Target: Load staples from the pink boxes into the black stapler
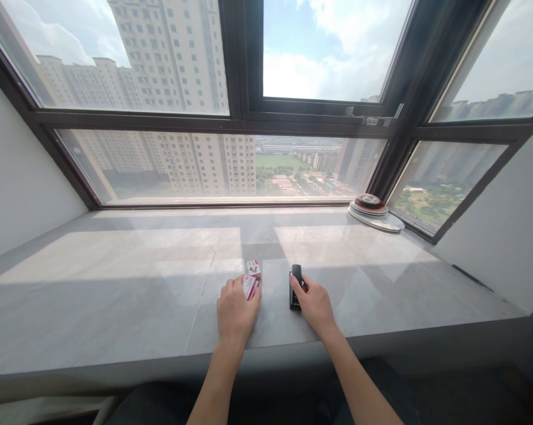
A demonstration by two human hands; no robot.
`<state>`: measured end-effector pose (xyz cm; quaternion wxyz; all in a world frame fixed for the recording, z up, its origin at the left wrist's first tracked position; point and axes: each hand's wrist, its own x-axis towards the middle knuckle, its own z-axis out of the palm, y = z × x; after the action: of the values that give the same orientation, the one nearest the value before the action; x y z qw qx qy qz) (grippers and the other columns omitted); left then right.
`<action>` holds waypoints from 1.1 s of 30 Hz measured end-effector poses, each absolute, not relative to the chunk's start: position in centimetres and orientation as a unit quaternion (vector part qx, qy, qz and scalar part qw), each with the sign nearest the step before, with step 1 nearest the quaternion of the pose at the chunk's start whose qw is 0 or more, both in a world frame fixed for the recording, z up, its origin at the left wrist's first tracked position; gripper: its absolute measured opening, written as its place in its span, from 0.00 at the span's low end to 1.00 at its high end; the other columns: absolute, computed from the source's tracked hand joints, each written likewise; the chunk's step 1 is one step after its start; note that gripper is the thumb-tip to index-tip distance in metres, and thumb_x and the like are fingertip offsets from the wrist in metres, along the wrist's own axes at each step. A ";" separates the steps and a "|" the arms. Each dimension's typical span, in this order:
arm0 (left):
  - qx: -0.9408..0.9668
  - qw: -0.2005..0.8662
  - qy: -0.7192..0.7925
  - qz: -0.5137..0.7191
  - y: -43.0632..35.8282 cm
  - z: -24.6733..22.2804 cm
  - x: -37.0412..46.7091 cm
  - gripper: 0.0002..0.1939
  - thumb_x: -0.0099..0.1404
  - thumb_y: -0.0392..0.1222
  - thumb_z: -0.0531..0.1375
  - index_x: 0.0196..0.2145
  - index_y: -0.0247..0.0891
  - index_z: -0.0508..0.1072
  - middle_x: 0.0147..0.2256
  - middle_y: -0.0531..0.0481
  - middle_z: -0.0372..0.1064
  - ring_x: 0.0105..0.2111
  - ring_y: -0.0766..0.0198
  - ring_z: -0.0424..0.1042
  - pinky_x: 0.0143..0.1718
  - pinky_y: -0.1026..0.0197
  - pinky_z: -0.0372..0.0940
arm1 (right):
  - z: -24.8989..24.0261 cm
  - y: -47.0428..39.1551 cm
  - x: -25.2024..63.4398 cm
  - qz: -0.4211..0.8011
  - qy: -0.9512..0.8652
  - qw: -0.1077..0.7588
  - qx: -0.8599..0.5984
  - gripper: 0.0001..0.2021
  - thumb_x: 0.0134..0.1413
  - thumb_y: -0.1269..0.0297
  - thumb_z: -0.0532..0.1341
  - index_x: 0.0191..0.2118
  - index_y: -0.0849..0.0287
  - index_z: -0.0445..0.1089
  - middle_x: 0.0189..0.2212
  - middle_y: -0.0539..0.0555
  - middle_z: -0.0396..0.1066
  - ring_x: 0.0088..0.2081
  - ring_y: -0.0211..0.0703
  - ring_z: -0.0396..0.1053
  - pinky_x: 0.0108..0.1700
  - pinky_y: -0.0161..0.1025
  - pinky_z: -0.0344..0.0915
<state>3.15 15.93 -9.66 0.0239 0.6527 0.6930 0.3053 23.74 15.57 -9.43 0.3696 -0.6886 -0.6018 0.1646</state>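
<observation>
My left hand point(236, 307) is closed around a small white and pink staple box point(249, 287) on the sill. Just beyond it lies a second small box point(254, 268), white with a dark picture and a red mark on top. To the right, a black stapler point(297, 273) stands lengthwise, pointing toward the window. My right hand point(314, 302) grips it from its right side, thumb on top. Part of the stapler is hidden behind the fingers.
The pale stone window sill point(137, 295) ends at a front edge close to me. A stack of round plates or mats point(375, 213) sits in the far right corner. A dark-framed window point(239, 125) rises behind, and a thin dark strip point(472, 277) lies along the right wall.
</observation>
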 end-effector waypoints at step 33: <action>0.737 -0.030 0.618 0.273 16.4 -9.0 1.1 0.19 0.70 0.48 0.58 0.58 0.49 0.71 0.50 0.45 0.66 0.50 0.50 0.65 0.48 0.51 0.61 | -10.1 14.2 26.0 0.229 -0.575 0.410 -0.670 0.27 0.59 0.39 0.58 0.52 0.57 0.69 0.20 0.44 0.63 0.26 0.43 0.67 0.31 0.37 0.60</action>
<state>1.14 16.39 -8.98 -0.0300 0.7370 0.6177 0.2729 25.98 14.15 -10.14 0.4103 -0.6696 -0.5750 0.2295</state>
